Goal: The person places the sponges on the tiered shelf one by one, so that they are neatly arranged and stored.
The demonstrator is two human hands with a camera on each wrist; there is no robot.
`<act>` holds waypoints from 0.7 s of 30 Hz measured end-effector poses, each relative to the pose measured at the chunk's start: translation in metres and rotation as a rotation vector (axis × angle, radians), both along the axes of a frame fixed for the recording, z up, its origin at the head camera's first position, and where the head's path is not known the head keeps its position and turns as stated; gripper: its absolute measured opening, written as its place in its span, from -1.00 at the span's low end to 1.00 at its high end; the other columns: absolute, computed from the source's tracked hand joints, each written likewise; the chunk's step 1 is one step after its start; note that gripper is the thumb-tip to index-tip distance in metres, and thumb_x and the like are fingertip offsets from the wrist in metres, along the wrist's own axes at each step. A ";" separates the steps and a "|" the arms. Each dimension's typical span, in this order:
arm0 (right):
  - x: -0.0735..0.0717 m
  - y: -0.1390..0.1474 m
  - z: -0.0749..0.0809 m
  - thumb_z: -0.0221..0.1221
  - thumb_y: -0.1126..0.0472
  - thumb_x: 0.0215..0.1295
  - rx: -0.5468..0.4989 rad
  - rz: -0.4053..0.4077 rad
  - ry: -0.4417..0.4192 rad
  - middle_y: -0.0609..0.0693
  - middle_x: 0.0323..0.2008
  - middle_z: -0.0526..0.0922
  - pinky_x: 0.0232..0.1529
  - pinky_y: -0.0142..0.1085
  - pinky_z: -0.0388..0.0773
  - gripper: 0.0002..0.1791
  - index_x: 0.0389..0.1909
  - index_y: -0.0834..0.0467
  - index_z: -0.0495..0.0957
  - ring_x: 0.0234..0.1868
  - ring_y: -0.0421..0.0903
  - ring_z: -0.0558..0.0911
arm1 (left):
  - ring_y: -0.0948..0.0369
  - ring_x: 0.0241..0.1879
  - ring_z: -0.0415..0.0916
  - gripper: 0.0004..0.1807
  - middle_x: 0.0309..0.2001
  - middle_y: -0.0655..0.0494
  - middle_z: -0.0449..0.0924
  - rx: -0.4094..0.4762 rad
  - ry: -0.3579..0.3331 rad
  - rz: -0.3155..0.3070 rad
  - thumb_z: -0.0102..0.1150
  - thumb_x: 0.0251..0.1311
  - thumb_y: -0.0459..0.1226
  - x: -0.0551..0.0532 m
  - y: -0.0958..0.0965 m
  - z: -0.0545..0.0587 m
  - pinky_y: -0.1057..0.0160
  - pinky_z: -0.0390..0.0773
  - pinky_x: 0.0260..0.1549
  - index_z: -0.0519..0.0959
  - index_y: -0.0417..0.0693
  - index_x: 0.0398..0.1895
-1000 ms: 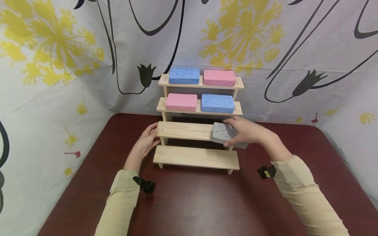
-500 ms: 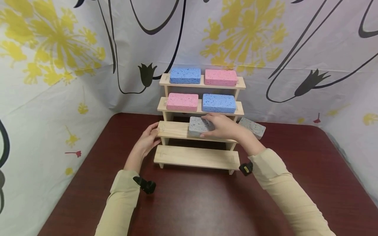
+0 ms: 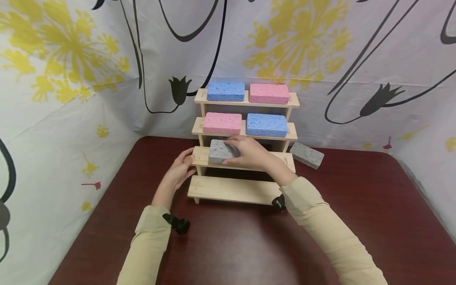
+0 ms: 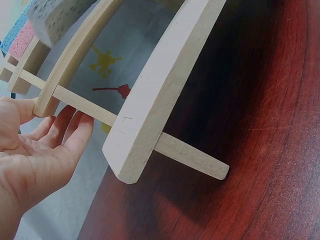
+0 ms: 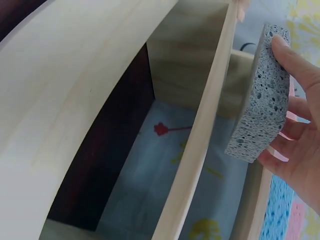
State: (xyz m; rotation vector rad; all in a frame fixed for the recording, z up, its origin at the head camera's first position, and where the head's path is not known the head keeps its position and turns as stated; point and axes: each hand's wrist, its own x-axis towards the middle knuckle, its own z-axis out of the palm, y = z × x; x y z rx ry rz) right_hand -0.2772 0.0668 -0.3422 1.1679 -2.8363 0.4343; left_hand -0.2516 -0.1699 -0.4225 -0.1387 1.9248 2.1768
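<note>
My right hand pinches a grey speckled sponge over the left part of the second tier from the bottom of a wooden step shelf. The right wrist view has the thumb on one side of the grey sponge and the fingers on the other, close over the plank. My left hand grips the left end of that same tier. In the left wrist view its thumb lies above the plank end, with the other fingers below. The bottom tier is bare.
A blue sponge and a pink sponge lie on the top tier. Below them sit another pink sponge and blue sponge. A second grey sponge lies right of the shelf on the dark red table. A patterned cloth hangs behind.
My right hand has carried the grey sponge leftward from the tier's right end to its left part. A second grey sponge came into view on the table. The left hand has stayed put.
</note>
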 end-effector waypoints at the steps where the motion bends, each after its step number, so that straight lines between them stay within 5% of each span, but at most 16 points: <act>1: -0.001 -0.003 -0.001 0.24 -0.20 0.04 -0.003 0.002 0.005 0.15 0.17 0.44 0.25 -0.08 0.31 -0.22 0.20 0.20 0.38 0.20 0.06 0.41 | 0.01 0.35 0.05 -0.47 0.34 -0.15 0.02 0.005 -0.005 0.004 -0.33 0.42 -0.23 0.000 0.000 0.000 -0.02 0.06 0.35 -0.07 0.06 0.42; 12: -0.001 -0.026 -0.016 0.26 -0.22 -0.02 0.126 -0.004 0.015 0.13 0.07 0.43 0.12 -0.03 0.39 -0.16 0.23 0.15 0.32 0.08 0.06 0.43 | 0.04 0.35 0.05 -0.48 0.34 -0.15 0.01 0.007 -0.009 -0.003 -0.36 0.43 -0.24 0.001 0.000 0.000 -0.02 0.05 0.36 -0.08 0.06 0.42; 21: -0.005 -0.027 -0.018 0.27 -0.21 -0.02 0.116 -0.028 -0.003 0.11 0.13 0.41 0.19 -0.03 0.34 -0.18 0.22 0.14 0.31 0.17 0.06 0.38 | 0.04 0.36 0.04 -0.47 0.34 -0.15 0.00 -0.022 -0.005 -0.009 -0.35 0.43 -0.22 -0.001 0.000 -0.001 -0.01 0.07 0.35 -0.09 0.08 0.43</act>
